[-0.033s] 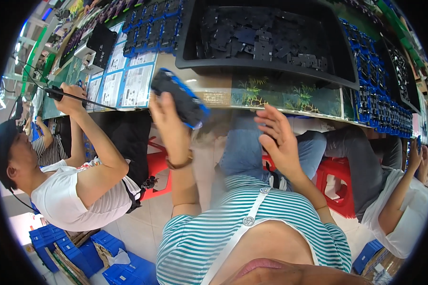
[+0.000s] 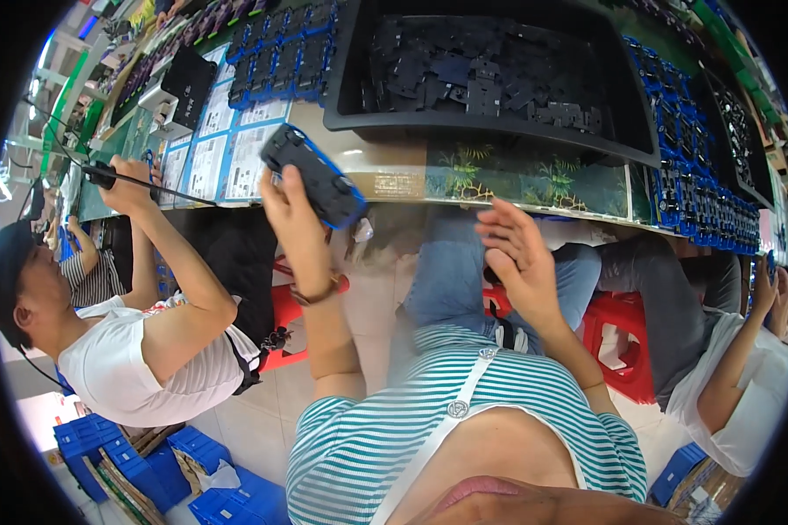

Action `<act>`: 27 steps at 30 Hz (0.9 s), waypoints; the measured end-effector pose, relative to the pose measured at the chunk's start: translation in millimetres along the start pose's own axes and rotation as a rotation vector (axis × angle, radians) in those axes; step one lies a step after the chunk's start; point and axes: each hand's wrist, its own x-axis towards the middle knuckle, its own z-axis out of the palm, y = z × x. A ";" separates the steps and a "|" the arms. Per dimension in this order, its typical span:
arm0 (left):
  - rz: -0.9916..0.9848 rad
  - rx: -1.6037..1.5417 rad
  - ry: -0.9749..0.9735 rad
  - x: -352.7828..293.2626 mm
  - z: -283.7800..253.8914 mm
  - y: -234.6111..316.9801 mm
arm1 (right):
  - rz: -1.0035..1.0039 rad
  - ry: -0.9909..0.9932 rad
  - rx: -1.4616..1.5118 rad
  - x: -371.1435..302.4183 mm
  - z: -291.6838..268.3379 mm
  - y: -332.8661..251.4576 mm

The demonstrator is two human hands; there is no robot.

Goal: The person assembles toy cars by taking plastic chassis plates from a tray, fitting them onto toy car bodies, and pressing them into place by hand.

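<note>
My left hand (image 2: 291, 223) grips a toy car (image 2: 313, 178) by its side, above the near edge of the table. The car's flat black underside faces me, and a blue body shows along its rim. My right hand (image 2: 518, 254) is held up at the table edge with its fingers apart and nothing in them. Beyond both hands stands a deep black tray (image 2: 499, 129) with many loose flat black plates (image 2: 481, 87) in it.
Rows of blue and black toy cars (image 2: 280, 54) lie back left, with more (image 2: 687, 166) at right. Printed sheets (image 2: 245, 157) are at left. A co-worker (image 2: 166, 332) holds a corded black tool (image 2: 102, 172); another person (image 2: 735, 376) sits right. Red stools (image 2: 622, 341) and blue bins (image 2: 236, 499) are below.
My left hand has shifted a little to the left with the toy car in it. My right hand has moved only slightly and stays open.
</note>
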 end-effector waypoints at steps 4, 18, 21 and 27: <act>0.241 0.705 -0.217 84.4 -59.9 -53.9 | 0.057 0.060 0.017 -12.1 -29.5 -1.0; 0.078 1.021 -0.498 129.3 -16.4 -73.1 | 0.025 0.396 -0.089 -45.4 -108.4 11.7; 0.126 0.767 -0.506 140.7 -58.1 -85.8 | -0.108 0.557 -0.429 -41.0 -126.9 4.6; 0.038 0.641 -0.278 106.7 -34.2 -50.6 | -0.276 1.080 -1.249 -40.6 -195.5 -19.0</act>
